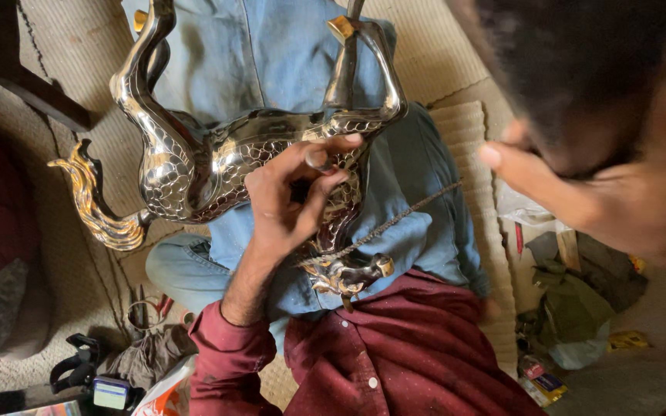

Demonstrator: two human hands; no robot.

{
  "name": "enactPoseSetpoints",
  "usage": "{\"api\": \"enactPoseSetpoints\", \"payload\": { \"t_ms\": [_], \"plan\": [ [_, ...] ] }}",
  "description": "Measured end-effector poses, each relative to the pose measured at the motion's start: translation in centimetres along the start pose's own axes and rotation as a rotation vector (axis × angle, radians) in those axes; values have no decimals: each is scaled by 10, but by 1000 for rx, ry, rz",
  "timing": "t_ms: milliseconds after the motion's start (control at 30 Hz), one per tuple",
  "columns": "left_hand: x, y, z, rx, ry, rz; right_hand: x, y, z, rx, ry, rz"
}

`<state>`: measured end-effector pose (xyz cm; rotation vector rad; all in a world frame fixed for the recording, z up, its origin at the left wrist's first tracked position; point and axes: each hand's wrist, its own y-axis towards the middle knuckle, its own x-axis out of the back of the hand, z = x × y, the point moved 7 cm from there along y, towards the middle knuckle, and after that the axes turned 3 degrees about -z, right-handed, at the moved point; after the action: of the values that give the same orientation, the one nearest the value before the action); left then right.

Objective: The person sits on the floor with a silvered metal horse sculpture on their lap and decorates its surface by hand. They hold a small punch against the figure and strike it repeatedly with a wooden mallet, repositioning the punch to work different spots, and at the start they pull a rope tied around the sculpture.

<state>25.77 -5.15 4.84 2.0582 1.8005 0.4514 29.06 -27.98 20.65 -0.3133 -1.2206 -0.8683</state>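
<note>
The right hand (pixel 580 192) is close to the lens and blurred; its palm side and grip cannot be determined. The left hand (pixel 290 196) covers the middle of the metal horse figure (pixel 194 162), whose legs are cut off by the top edge. A small object between the left fingers (pixel 319 160) is too small to identify.

Silver metal horse figure (pixel 217 154) lying on its side

Scale-patterned body gleams, legs point far, gold tail curls left, head lies near, across a denim lap.
</note>
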Motion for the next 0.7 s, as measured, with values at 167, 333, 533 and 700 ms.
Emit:
{"api": "enactPoseSetpoints", "payload": {
  "t_ms": [167,333,533,700],
  "plan": [
    [5,0,3,-87,271,-117,-14,21,8,85,-268,226],
    [5,2,5,-44,178,-84,-12,33,10,115,-114,121],
    [6,1,0,-121,345,-98,-20,28,7,87,-234,203],
    [9,-1,3,-147,339,-137,-15,22,5,70,-204,126]
  ]
}}
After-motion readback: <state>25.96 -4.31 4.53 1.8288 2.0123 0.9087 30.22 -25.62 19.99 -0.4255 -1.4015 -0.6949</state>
